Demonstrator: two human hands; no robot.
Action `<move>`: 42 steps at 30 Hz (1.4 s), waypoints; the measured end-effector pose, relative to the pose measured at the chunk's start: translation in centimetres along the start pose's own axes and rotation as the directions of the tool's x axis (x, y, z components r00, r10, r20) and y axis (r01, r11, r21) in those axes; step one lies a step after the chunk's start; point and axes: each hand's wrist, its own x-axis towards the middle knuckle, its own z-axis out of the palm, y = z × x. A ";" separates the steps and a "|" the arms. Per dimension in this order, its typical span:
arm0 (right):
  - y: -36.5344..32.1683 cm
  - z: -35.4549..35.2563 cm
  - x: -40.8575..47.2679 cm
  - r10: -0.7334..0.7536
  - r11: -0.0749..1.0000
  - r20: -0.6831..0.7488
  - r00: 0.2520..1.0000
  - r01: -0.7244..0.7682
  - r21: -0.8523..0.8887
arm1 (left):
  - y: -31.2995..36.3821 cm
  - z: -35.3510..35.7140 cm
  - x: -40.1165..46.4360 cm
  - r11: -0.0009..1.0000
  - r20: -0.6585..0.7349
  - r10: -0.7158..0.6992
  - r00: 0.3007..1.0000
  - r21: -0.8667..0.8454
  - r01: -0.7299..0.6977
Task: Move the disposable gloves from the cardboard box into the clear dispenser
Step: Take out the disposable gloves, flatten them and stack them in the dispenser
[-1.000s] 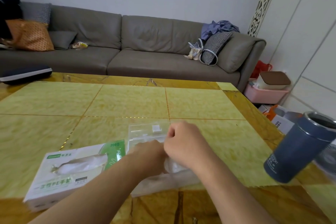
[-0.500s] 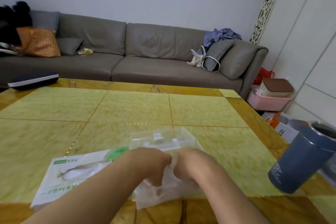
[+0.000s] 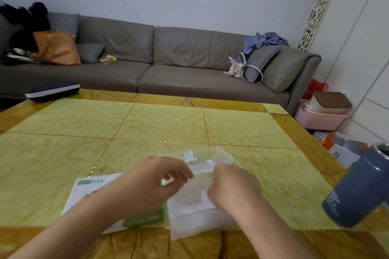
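The clear dispenser (image 3: 190, 214) lies at the table's near edge with a whitish stack of disposable gloves (image 3: 189, 197) inside it. Its transparent lid (image 3: 201, 161) stands raised at the far end. My left hand (image 3: 155, 183) reaches in from the left, and its curled fingers pinch the lid's near edge. My right hand (image 3: 231, 187) sits over the dispenser's right side, with its curled fingers at the same edge. Motion blur hides the fingertips. The white and green cardboard box (image 3: 92, 190) lies flat to the left, partly under my left forearm.
A blue metal can (image 3: 357, 191) stands at the table's right edge, close to my right arm. The yellow tiled table (image 3: 147, 126) stretches away behind the dispenser. A grey sofa (image 3: 168, 59) with cushions and bags runs behind it. A pink bin (image 3: 322, 120) sits on the floor at right.
My hands have lifted off the glove stack they were pressing into the dispenser and moved up to the lid's edge. The view has tilted upward a little.
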 end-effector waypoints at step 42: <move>-9.1 4.8 -4.7 -0.638 0.770 -0.145 0.756 0.633 -0.088 | -7.8 -1.6 -5.0 0.959 -0.511 -0.277 0.814 -0.206 0.196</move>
